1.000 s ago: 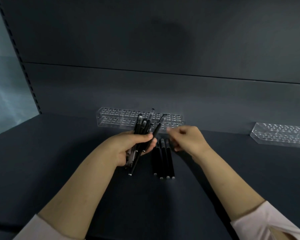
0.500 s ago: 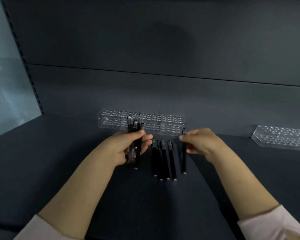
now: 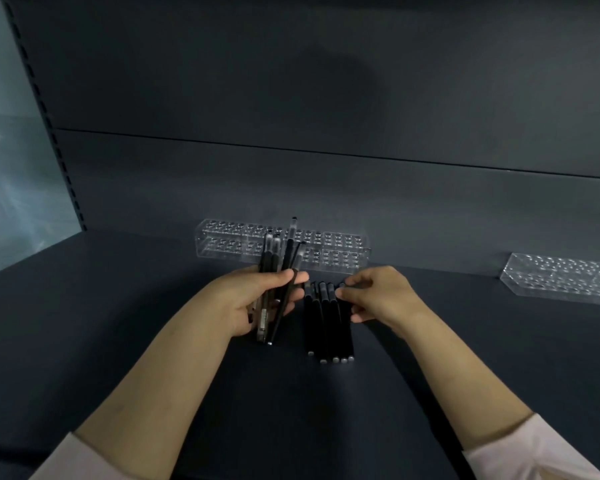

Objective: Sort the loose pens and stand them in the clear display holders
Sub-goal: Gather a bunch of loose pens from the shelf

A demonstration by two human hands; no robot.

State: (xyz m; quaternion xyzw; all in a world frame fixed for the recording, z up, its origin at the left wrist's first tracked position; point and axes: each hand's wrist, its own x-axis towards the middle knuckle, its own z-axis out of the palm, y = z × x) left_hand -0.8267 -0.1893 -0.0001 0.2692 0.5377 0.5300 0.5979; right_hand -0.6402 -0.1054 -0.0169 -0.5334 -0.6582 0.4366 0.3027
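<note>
My left hand grips a bundle of black pens that stands nearly upright, its tips reaching in front of the clear display holder. To the right of the bundle, a row of several black pens lies flat and side by side on the dark shelf. My right hand rests at the row's right edge, fingertips pinched on the rightmost pen near its far end. The holder stands against the back wall with no pens seen in its holes.
A second clear holder lies at the far right of the dark shelf. A perforated upright and a pale glass panel bound the shelf on the left. The grey back wall rises right behind the holders.
My right hand took a pen from the bundle, carried it right, then laid it against the right side of the flat row. The bundle in my left hand has fanned slightly.
</note>
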